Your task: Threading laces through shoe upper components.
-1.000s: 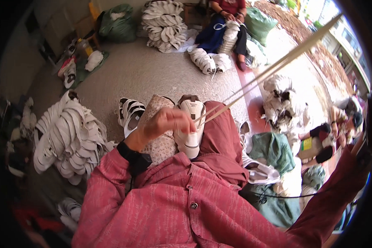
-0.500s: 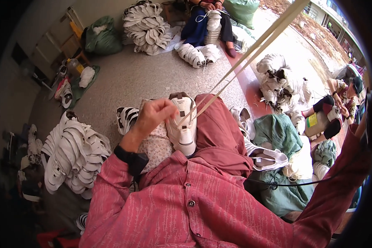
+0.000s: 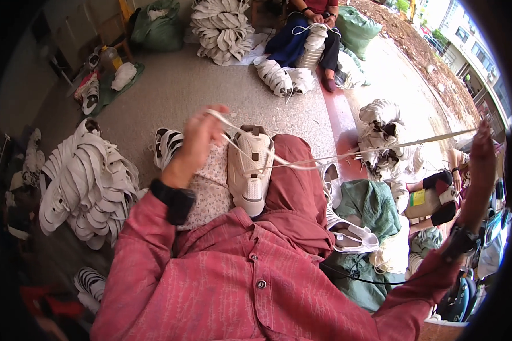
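A cream mesh shoe upper (image 3: 249,184) lies lengthwise across my lap, its dark-lined opening facing away from me. White shoelace (image 3: 381,149) threads through it. My right hand (image 3: 481,156) is raised at the far right, its fingers closed on the lace, which stretches nearly straight from the shoe. My left hand (image 3: 202,136) is just left of the upper, slightly blurred, with its fingers closed round another length of lace. That length sags in a loose curve across the top of the shoe. A patterned cloth (image 3: 207,190) covers my left thigh under the left forearm.
Stacked white shoe uppers (image 3: 91,184) stand at my left. More uppers (image 3: 355,236) and a green sack (image 3: 370,207) lie at my right, with another pile (image 3: 384,133) beyond. A seated person (image 3: 318,25) works on laces ahead; another person sits at the right.
My right hand has come down into view at the right, swinging the lace from steeply upward to nearly level. My left hand has moved up, away from the shoe, with a lace length in it.
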Available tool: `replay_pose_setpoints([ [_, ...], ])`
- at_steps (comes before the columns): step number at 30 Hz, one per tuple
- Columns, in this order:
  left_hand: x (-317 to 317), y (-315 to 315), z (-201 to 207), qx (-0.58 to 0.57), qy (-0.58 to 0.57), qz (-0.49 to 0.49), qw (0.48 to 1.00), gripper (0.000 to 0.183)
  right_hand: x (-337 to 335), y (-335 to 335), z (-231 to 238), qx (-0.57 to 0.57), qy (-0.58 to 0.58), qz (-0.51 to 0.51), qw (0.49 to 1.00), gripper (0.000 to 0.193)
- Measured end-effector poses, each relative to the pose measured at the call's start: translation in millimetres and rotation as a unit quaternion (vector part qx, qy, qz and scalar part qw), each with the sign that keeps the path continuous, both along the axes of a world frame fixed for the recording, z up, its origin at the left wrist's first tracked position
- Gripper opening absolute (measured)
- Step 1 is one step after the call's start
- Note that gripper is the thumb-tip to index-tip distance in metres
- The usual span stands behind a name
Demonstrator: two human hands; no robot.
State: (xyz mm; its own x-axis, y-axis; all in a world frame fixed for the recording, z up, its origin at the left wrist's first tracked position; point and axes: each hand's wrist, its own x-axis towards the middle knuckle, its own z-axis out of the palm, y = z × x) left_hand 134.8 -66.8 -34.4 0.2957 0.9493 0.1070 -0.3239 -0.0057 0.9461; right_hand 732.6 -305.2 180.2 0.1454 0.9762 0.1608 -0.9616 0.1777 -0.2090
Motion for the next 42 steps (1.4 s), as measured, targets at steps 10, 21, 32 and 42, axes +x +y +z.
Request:
replay_pose_setpoints([
  [10,-247.4,6.9,-79.6,-0.14,-0.115,0.176,0.968,0.032,-46.0,65.9,-302.4,-0.145,-0.354,-0.288,0.878,0.012],
  [21,-112.7,-27.8,-60.3,0.201,0.476,0.037,0.855,0.017,-324.7,149.5,-310.5,-0.167,-0.691,-0.141,0.689,0.015],
  [32,43.9,-19.3,-54.3,0.405,0.403,-0.119,0.812,0.009,-365.2,135.0,-286.1,0.008,-0.88,-0.082,0.468,0.015],
  [42,59.7,-13.8,-65.5,0.346,0.45,-0.15,0.809,0.009,-358.0,142.9,-283.6,-0.011,-0.885,-0.031,0.464,0.019],
])
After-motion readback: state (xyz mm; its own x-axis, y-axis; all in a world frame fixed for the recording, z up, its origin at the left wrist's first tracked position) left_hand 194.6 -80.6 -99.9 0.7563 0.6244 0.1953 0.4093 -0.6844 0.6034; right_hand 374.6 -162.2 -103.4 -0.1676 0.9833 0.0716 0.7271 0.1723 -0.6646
